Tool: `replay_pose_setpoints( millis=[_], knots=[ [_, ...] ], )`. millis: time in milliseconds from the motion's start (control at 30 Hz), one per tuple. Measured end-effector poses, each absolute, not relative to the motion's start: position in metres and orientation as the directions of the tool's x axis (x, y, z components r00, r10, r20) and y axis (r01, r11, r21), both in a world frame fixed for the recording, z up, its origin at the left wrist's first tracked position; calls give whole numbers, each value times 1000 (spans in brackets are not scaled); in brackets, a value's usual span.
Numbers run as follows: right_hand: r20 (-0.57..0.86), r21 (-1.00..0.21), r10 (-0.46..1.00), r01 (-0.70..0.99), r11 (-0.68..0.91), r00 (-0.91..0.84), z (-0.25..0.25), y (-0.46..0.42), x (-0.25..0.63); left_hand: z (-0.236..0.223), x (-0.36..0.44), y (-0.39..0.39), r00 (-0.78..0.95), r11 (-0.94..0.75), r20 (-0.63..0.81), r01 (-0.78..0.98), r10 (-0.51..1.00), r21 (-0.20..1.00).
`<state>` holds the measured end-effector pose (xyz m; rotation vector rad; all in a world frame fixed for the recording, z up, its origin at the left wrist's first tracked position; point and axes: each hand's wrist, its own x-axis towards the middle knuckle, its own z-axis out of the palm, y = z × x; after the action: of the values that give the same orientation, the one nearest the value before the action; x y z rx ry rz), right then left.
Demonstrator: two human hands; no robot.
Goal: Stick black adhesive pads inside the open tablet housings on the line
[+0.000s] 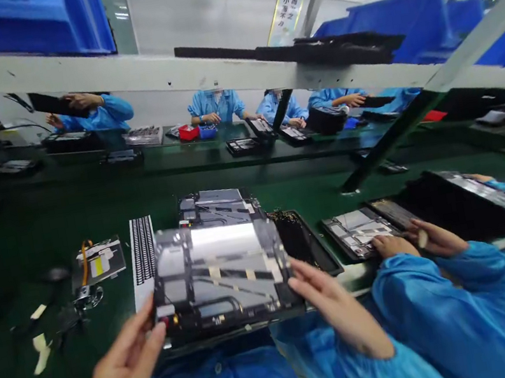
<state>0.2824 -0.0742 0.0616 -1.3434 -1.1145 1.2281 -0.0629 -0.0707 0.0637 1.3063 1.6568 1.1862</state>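
Note:
Between both hands I hold an opened tablet, its inside facing up with silver battery panels, ribbon cables and a black frame. My left hand pinches its left edge, thumb near a small red spot. My right hand grips the right edge, thumb on top. The tablet is raised above the bench front edge and slightly blurred. Just behind it lies another opened tablet of like make, partly hidden. A white sheet with rows of black marks lies to its left.
Right of the tablets sits a black tray with small screws. A co-worker's hands work at another opened device close on my right. Leftward lie a metal plate with an orange ribbon and tape scraps. A shelf beam crosses overhead.

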Motion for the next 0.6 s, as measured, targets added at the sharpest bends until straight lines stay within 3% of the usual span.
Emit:
replay_pose_setpoints(
  millis=[67, 167, 300, 433, 600],
  knots=[
    [-163, -984, 984, 63, -168, 70, 11, -89, 282, 23, -57, -82, -169, 136, -96, 244, 981, 960],
    [-118, -965, 982, 218, -148, 145, -45, -84, 282, -24, -49, -76, -136, 105, -68, 281, 988, 954],
    [-43, -932, 973, 342, -121, 226, -73, -66, 286, -44, -51, -57, -144, 109, -68, 307, 987, 946],
    [-60, -961, 961, 246, -129, 269, -62, -31, 303, -24, -68, -16, -102, 129, -107, 239, 989, 963],
    [-193, -981, 942, -78, -178, 274, -34, 71, 314, 6, -55, 97, -45, 258, -255, 70, 966, 964]
  ],
)
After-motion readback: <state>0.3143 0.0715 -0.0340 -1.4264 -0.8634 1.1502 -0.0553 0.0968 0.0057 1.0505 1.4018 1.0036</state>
